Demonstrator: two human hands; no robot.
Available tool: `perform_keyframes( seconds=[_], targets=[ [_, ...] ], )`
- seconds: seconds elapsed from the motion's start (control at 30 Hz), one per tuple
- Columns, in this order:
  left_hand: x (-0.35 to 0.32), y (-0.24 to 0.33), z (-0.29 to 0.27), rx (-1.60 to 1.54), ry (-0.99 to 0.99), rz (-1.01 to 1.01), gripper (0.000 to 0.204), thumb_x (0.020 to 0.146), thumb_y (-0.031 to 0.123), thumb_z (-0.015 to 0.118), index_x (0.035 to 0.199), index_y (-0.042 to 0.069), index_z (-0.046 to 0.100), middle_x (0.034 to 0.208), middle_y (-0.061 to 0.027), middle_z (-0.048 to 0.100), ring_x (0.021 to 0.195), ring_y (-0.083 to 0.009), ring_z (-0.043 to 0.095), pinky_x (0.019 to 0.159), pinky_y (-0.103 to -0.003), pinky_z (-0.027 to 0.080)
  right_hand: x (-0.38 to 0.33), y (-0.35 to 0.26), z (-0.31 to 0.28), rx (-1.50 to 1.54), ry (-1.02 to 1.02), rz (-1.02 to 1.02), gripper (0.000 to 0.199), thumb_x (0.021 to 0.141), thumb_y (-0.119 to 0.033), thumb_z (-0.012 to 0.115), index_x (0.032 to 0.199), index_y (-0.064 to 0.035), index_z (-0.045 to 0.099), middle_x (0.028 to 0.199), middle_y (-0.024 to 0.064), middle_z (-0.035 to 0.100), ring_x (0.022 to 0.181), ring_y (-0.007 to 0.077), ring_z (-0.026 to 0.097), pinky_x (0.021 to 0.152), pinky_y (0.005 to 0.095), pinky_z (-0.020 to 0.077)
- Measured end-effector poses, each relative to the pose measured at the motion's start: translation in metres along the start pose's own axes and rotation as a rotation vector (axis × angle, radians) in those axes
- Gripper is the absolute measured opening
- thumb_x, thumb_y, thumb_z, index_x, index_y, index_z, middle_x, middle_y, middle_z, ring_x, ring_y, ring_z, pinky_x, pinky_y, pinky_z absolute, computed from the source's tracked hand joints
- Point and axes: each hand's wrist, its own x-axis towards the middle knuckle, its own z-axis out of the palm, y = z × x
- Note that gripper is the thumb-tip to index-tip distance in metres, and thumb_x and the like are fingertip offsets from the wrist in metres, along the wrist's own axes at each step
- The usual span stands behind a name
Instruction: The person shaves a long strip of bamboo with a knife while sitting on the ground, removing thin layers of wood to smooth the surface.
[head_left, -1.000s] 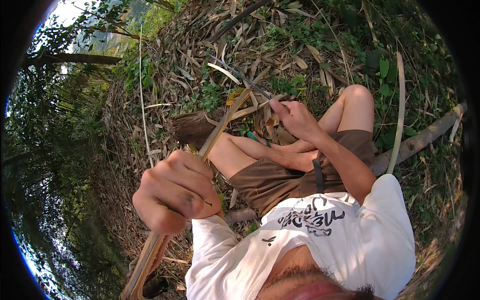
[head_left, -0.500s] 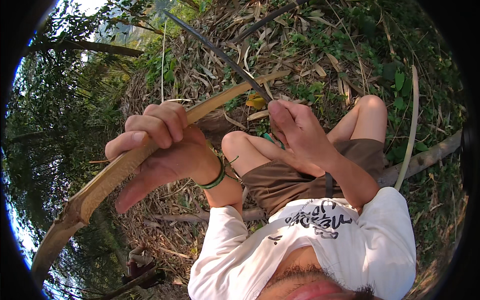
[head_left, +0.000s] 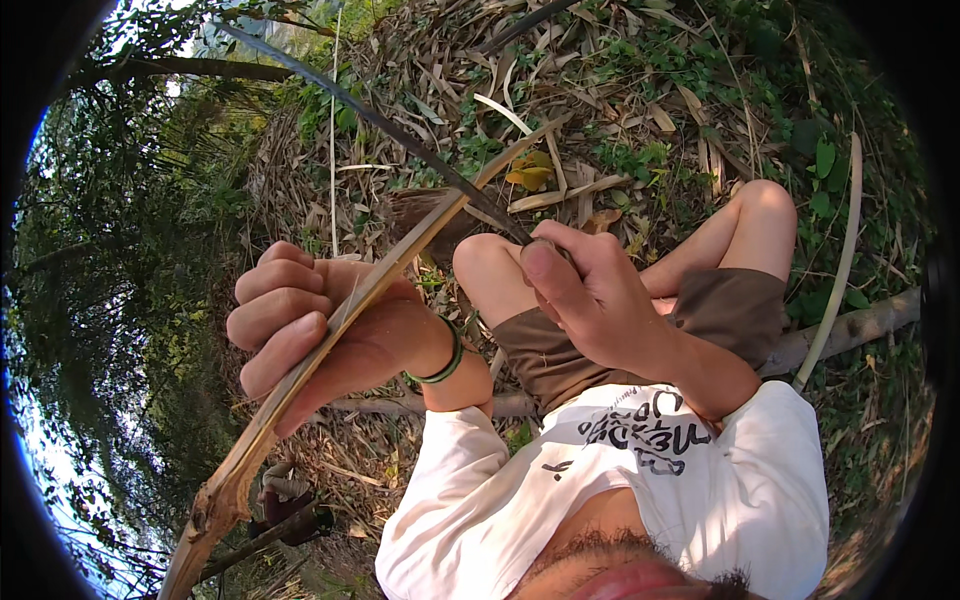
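My left hand (head_left: 335, 315) is closed round a long, split bamboo strip (head_left: 425, 240), tilted from the lower left up toward the middle. A rough node (head_left: 220, 500) bulges on the strip below this hand. My right hand (head_left: 595, 290) grips a knife, its handle hidden in the fingers. The long, dark knife blade (head_left: 390, 132) points to the upper left and crosses the strip near its thin far end. I cannot tell whether blade and strip touch there. A green band circles my left wrist.
I sit with bent legs on leaf litter. A pale curved strip (head_left: 843, 245) leans over a thick branch (head_left: 860, 328) at the right. A short log (head_left: 420, 208) lies beyond my knee. A thin pale rod (head_left: 334, 130) stands out farther left. Trees fill the left side.
My left hand has turned the bamboo strip, so its narrow edge now shows, and the near end has swung right. The knife blade has shifted left and lies flatter. My right hand has dropped slightly.
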Motion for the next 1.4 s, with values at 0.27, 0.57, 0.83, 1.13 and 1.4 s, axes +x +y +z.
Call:
perform_keyframes(
  seconds=[0.27,0.57,0.83,1.13,1.4],
  targets=[
    [-0.021,-0.006,0.016,0.017,0.172,0.012,0.055,0.104,0.058,0.03,0.079,0.01,0.044,0.07,-0.0001,0.033,0.063,-0.0158,0.034,0.057,-0.03,0.032,0.013,0.018,0.015,-0.298,0.023,-0.179,0.054,0.096,-0.048,0.062,0.074,0.0015,0.055,0.051,0.0208,0.052,0.051,0.0395,0.059,0.046,0.0447,0.043],
    [-0.032,-0.011,0.014,-0.016,0.237,-0.031,0.058,0.104,0.059,0.025,0.079,0.01,0.044,0.07,-0.0006,0.035,0.065,-0.0169,0.037,0.061,-0.03,0.038,0.016,0.026,0.009,-0.411,-0.021,-0.196,0.04,0.099,-0.038,0.06,0.097,0.0021,0.067,0.055,0.0122,0.055,0.048,0.021,0.061,0.046,0.0349,0.0411],
    [-0.03,-0.013,0.017,-0.032,0.184,0.021,0.06,0.104,0.06,0.026,0.077,0.01,0.046,0.068,0.0,0.037,0.062,-0.0159,0.036,0.056,-0.03,0.033,0.035,0.051,-0.003,-0.546,0.207,-0.138,0.045,0.1,-0.04,0.058,0.085,0.0019,0.065,0.053,0.0138,0.054,0.048,0.0278,0.061,0.047,0.0363,0.0424],
    [-0.033,-0.014,0.022,-0.048,0.178,0.014,0.06,0.102,0.062,0.029,0.077,0.01,0.046,0.068,-0.0007,0.036,0.06,-0.0167,0.033,0.056,-0.031,0.032,0.023,0.024,-0.006,-0.268,0.006,-0.133,0.054,0.097,-0.047,0.06,0.083,0.0045,0.066,0.05,0.0156,0.056,0.048,0.0339,0.062,0.045,0.0404,0.0434],
    [-0.046,-0.025,0.011,-0.057,0.175,-0.008,0.06,0.102,0.061,0.031,0.078,0.009,0.046,0.068,-0.0016,0.037,0.06,-0.0173,0.036,0.052,-0.03,0.03,0.016,0.009,0.008,-0.397,0.025,-0.209,0.053,0.096,-0.048,0.062,0.077,0.0012,0.06,0.052,0.0173,0.055,0.05,0.0384,0.06,0.048,0.0446,0.0459]
  ],
)
